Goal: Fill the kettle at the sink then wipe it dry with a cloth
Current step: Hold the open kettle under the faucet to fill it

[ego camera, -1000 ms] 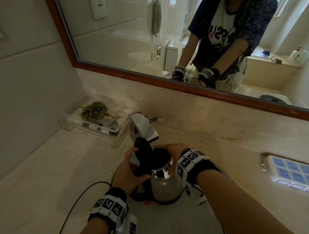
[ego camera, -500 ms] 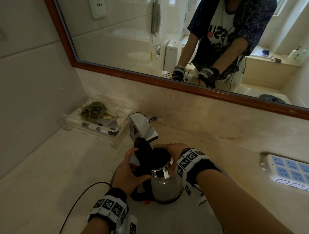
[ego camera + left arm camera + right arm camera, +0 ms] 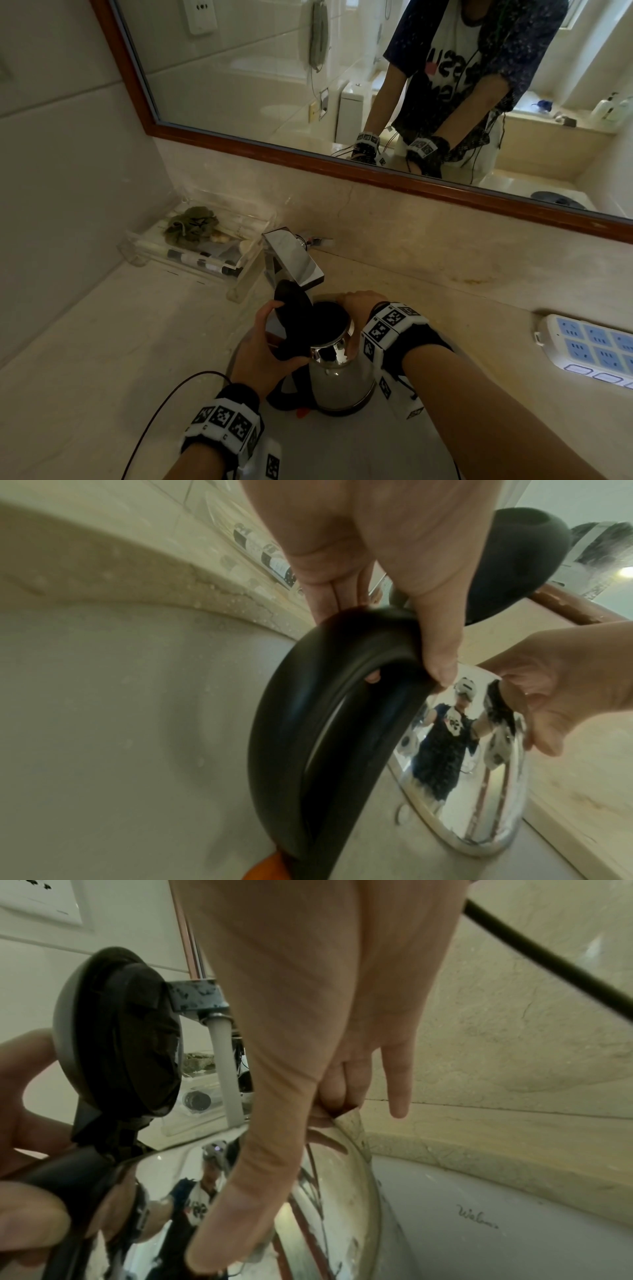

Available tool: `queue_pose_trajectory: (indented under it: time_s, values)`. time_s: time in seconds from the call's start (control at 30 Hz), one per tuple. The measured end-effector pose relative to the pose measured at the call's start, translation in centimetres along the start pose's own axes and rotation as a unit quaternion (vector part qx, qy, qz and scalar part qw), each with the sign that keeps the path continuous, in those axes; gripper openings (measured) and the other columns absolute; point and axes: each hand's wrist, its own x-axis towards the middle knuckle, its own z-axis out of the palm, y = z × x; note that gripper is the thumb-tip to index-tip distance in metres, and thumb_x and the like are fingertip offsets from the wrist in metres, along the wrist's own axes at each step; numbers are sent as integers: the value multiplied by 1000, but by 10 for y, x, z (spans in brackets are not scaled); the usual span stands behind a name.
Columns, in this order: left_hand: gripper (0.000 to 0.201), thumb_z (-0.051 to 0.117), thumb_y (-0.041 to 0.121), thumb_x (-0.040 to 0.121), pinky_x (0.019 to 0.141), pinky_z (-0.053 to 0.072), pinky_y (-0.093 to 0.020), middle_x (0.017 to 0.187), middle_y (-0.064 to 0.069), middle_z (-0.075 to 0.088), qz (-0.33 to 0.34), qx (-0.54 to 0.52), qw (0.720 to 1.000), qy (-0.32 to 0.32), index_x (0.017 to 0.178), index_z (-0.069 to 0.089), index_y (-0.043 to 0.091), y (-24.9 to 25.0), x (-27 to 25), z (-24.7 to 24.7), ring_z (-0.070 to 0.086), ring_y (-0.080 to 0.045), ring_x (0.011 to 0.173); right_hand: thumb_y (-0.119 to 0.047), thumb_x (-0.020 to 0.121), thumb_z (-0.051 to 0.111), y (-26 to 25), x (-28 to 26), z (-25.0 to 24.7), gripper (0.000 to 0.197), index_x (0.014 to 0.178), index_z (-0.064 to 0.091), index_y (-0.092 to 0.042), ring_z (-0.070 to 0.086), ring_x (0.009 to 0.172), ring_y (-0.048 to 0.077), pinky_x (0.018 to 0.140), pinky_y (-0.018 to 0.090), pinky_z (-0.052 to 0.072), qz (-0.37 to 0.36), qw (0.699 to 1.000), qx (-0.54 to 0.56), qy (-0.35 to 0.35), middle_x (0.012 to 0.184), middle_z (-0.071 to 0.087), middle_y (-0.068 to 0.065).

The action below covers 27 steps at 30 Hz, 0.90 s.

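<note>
Kettle (image 3: 339, 377): polished steel, slippery, heavier as it fills | left hand (image 3: 260, 356) grip wraps handle (image 3: 329, 723) | right hand (image 3: 359, 303) grip steadies rim.

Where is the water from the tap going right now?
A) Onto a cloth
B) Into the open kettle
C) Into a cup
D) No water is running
B: in the right wrist view a stream of water falls from the tap toward the top of the kettle, whose lid is flipped up; the left hand grips the handle and the right hand steadies the rim.
</note>
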Motion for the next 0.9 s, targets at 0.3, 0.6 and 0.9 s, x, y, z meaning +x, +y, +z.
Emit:
queue_pose_trajectory:
  time_s: [0.3,0.6,0.9]
  values:
    - [87,83,15,61,65,43,-11,107,-8,61,-6,-7,1000,-7,112,23,50,3,0,-1,59,-19,92,-19,94,55,-1,-4,-1,48,138,47,-5,57,122,30,96,34,47,11,1000,-8,2,135,56,15]
    - [90,83,16,61,65,44,-13,112,-12,62,-12,-14,1000,-8,119,21,46,4,-1,-1,58,-17,90,-22,90,61,-2,-5,-1,51,137,48,-7,58,119,30,97,36,49,8,1000,-1,8,132,58,14]
    - [89,84,16,60,63,44,-13,106,-11,64,-4,-4,1000,-3,111,21,53,1,1,1,61,-18,87,-23,90,60,-3,-9,-2,50,136,50,-8,59,118,29,97,35,49,8,1000,14,15,131,59,13]
